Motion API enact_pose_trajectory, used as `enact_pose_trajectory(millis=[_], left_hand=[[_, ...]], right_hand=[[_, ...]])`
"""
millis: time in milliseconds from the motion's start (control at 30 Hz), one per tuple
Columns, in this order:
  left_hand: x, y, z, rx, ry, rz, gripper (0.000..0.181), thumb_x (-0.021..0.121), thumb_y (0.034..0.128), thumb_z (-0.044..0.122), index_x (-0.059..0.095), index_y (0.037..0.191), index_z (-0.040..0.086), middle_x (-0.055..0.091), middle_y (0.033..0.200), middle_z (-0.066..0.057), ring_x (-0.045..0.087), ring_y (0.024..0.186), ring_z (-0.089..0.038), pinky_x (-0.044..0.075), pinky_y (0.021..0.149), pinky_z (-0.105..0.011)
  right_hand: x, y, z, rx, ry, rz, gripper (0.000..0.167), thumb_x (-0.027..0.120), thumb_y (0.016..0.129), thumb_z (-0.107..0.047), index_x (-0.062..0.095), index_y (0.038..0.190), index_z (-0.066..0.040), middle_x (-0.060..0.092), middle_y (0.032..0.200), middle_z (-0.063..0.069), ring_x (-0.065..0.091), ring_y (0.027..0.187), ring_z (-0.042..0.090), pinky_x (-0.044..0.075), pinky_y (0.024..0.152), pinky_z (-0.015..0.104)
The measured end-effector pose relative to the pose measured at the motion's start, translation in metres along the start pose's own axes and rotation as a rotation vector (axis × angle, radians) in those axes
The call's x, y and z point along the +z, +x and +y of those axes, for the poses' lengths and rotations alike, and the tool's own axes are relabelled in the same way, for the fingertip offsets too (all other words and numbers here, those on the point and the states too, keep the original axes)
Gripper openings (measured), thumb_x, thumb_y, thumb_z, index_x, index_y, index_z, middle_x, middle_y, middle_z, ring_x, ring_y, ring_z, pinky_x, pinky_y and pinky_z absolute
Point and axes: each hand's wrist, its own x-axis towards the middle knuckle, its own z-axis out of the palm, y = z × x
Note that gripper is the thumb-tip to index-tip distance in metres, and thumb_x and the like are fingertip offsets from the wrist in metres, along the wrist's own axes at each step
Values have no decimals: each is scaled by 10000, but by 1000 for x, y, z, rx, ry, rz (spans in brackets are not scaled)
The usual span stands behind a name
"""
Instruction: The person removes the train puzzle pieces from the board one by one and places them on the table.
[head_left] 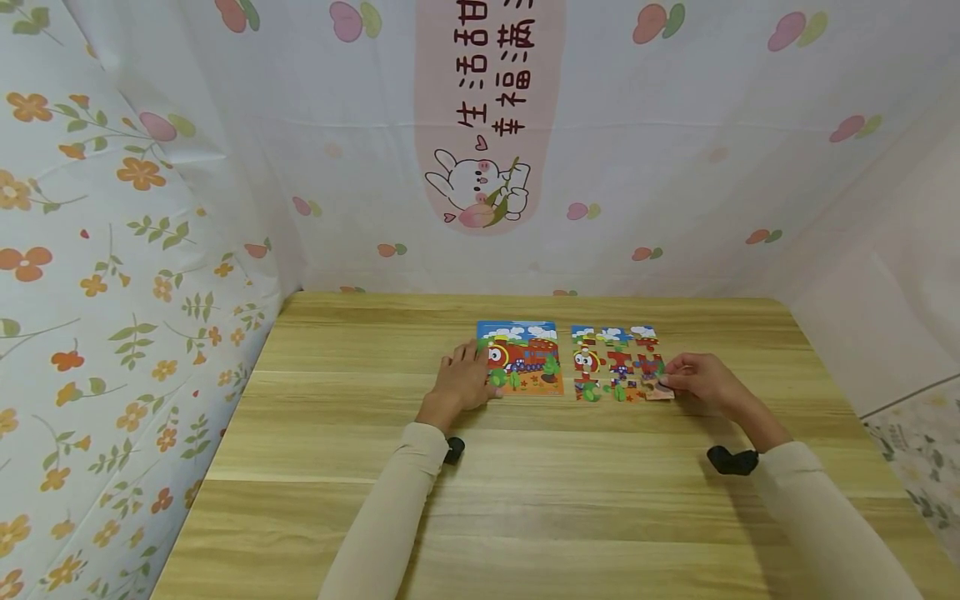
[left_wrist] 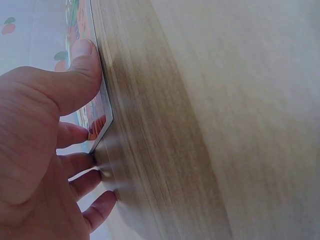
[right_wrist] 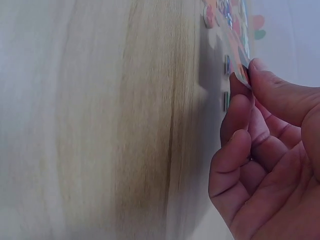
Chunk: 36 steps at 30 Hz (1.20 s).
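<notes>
In the head view, my left hand (head_left: 461, 382) rests at the left side of a finished train picture board (head_left: 525, 358). Its thumb touches the board's near edge in the left wrist view, and the other fingers spread past the corner onto the table. To the right lies a second train picture made of jigsaw pieces (head_left: 618, 363), with gaps between several of them. My right hand (head_left: 705, 382) pinches a puzzle piece (right_wrist: 242, 75) between thumb and index finger. That piece is tilted and raised above the lower right corner of the jigsaw.
Both pictures lie on a wood-grain table (head_left: 517, 500), towards its far side. Behind it hangs a white patterned cloth (head_left: 337, 167) with a rabbit drawing, and a flowered cloth (head_left: 112, 292) hangs on the left. Dark wrist mounts (head_left: 732, 460) sit on both wrists.
</notes>
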Motion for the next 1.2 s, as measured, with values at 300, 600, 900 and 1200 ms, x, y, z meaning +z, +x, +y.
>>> enact_pose_trajectory(millis=[300,600,900,1200], left_hand=[[0,-1,0,-1,-1,1,855,613,941,513,234,1584,97,158,1647,-139,174,1507,-320,256,1148,-514],[2,1,-1,0,7,5,860,606,940,522,229,1586,98,155,1648,-142,178,1505,-322,251,1153,-517],[1,0,0,3,-5,10,853,619,937,510,246,1580,90,165,1644,-146,181,1503,-321,251,1150,-521],[2,1,0,-4,-7,-2,866,608,939,520,222,1587,95,149,1649,-142,166,1508,-317,237,1157,-519]], right_hand=[[-2,-2,5,-7,-38,-1,238,610,992,-153,588,1080,67,618,841,41,504,660,116,447,573,286],[-2,-2,5,-11,-68,9,213,641,970,-134,615,1017,72,607,819,51,503,670,111,444,576,273],[0,0,3,-11,-194,15,202,674,945,-155,632,962,42,633,843,69,534,765,166,437,666,289],[2,0,-1,-23,-253,17,178,669,937,-151,632,925,22,623,816,57,529,742,168,425,695,331]])
